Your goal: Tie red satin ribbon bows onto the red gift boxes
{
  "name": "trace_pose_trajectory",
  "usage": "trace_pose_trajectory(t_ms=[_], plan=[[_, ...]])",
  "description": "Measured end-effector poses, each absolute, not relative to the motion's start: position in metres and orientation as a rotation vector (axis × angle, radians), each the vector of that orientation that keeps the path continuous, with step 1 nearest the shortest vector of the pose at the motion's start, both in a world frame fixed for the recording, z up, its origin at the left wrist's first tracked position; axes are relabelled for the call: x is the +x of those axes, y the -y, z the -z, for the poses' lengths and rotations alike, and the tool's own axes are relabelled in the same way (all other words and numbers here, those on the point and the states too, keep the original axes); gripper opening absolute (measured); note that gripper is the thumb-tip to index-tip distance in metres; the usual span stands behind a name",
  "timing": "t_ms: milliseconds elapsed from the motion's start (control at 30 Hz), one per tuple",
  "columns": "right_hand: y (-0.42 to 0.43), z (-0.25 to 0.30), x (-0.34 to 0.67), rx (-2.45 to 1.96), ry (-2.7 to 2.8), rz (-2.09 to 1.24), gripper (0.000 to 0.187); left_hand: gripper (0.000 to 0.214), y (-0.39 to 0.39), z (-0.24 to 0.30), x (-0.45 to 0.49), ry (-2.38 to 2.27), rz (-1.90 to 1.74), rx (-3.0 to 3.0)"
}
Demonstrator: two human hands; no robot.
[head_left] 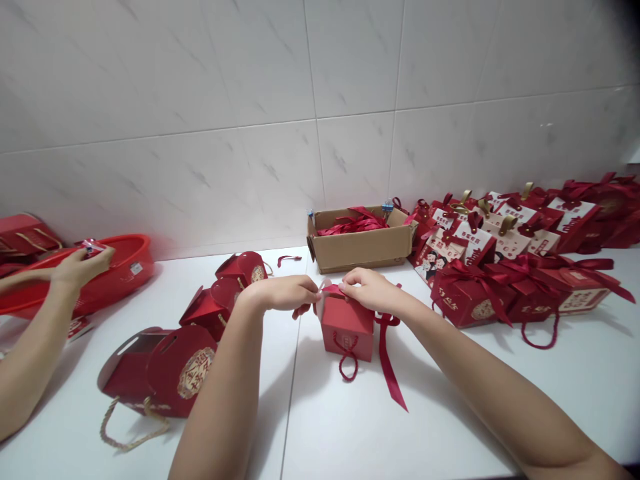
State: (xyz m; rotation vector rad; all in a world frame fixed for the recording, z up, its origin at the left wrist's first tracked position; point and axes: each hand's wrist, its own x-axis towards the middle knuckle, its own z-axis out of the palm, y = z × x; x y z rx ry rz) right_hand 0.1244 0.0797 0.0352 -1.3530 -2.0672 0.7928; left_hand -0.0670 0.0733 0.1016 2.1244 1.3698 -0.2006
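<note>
A small red gift box stands on the white table in front of me, with a twisted red cord handle hanging from its near side. A short stretch of red ribbon lies across its top between my fingertips. My left hand pinches at the ribbon's left side, beside the pale inner face of a box flap. From the right, my right hand has thumb and finger closed on the ribbon over the top. A bow with a long ribbon tail hangs at the box's right side.
Behind stands a cardboard box of red ribbons. Several finished gift boxes crowd the right. Open red boxes sit at left. Another person's hand holds a small wrapped item over a red plastic basket. A tiled wall closes the back.
</note>
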Motion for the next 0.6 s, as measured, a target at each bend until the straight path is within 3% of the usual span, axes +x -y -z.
trace_pose_trajectory(t_ms=[367, 600], plan=[[-0.074, -0.042, 0.122, -1.293, 2.187, -0.745, 0.038, 0.057, -0.078, -0.102, -0.069, -1.596, 0.072, 2.154], [-0.074, -0.040, 0.120, -1.259, 2.193, -0.729, 0.039, 0.021, -0.089, -0.094, -0.066, -1.301, 0.094, 2.294]])
